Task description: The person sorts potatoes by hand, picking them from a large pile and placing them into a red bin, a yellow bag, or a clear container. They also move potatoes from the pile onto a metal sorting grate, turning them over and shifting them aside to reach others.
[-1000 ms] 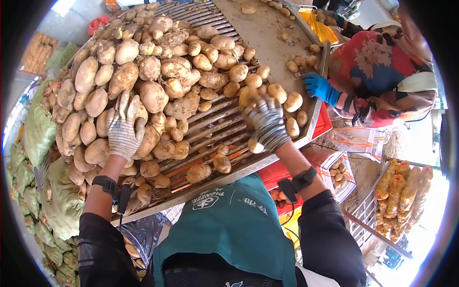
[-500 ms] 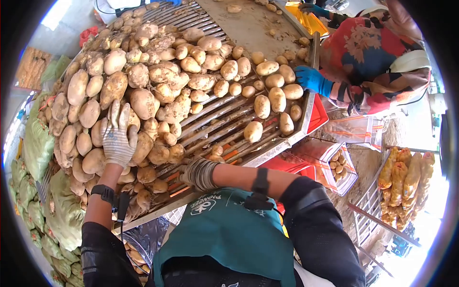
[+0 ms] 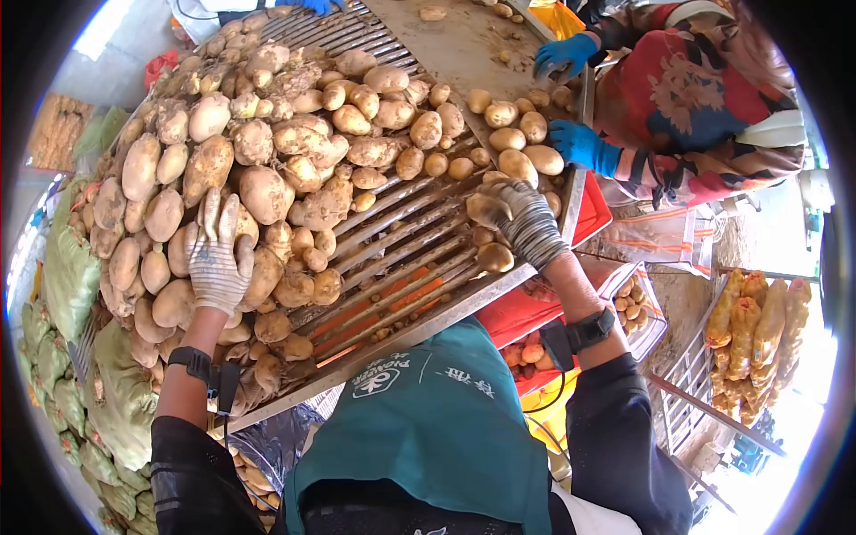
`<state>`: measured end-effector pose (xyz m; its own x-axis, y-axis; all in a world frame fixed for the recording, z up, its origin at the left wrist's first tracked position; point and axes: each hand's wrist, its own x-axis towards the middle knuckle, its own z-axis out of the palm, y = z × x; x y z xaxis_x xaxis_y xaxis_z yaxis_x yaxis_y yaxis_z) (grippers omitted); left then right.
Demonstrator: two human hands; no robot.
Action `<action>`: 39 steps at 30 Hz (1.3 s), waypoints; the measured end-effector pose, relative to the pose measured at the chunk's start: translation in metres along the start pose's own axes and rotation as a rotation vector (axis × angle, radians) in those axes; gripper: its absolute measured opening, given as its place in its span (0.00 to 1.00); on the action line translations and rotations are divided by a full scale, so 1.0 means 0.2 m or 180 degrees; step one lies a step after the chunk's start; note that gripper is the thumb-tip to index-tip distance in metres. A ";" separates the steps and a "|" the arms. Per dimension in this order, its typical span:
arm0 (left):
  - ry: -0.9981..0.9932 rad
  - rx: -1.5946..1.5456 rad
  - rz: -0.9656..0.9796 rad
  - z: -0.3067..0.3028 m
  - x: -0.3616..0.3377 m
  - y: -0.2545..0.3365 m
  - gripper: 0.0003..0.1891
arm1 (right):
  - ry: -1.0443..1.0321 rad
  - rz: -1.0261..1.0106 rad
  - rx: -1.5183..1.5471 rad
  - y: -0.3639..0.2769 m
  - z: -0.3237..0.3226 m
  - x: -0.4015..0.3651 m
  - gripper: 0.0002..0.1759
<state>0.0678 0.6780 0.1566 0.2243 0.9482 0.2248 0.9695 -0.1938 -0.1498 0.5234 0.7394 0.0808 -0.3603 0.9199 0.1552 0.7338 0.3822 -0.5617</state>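
My left hand (image 3: 219, 263), in a pale knitted glove, lies flat with fingers spread on a heap of soil-marked potatoes (image 3: 265, 194). My right hand (image 3: 528, 223), in a grey striped glove, is at the slatted metal table's (image 3: 406, 236) near right side. Its fingers curl over a potato (image 3: 484, 210) there; the fingertips are partly hidden. Another potato (image 3: 495, 258) lies just below that hand, close to the table edge. Several cleaner potatoes (image 3: 517, 164) sit just beyond it.
Across the right corner, a co-worker's blue-gloved hands (image 3: 584, 148) are near the cleaner potatoes. Another blue glove (image 3: 312, 5) shows at the top edge. Red crates (image 3: 592, 214) and a bag of potatoes (image 3: 635, 308) stand below the right side. Green sacks (image 3: 116, 392) are piled left.
My right hand has swung from the table's front edge up and right onto the potatoes, some of which have shifted. My left hand stays put. The co-worker's other hand has come over the table.
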 end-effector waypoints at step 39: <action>-0.0227 0.0093 -0.0103 -0.01 0.00 0.01 0.32 | -0.0333 0.0292 -0.1358 -0.15 0.26 -0.24 0.26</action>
<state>0.0693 0.6770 0.1586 0.1843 0.9696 0.1611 0.9726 -0.1563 -0.1719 0.4898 0.6794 0.0482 -0.3227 0.9462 0.0251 0.9294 0.3218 -0.1806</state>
